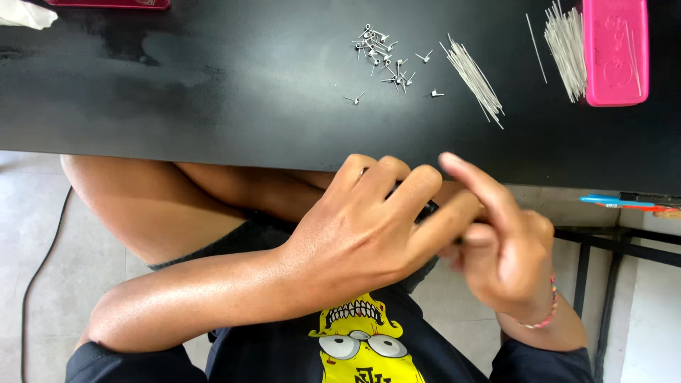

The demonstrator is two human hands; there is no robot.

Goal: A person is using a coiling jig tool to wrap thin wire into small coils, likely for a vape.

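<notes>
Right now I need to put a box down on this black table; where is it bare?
The table's left stretch is bare, from the white cloth to the bent pins. Rightward it is crowded: loose wires, another bundle, pink case.

furniture: black matte table (177,85), black metal frame (617,245) at its right end | floor: pale grey tiles (42,241), dark cable (35,276) trailing left | light: bright daylight
</notes>
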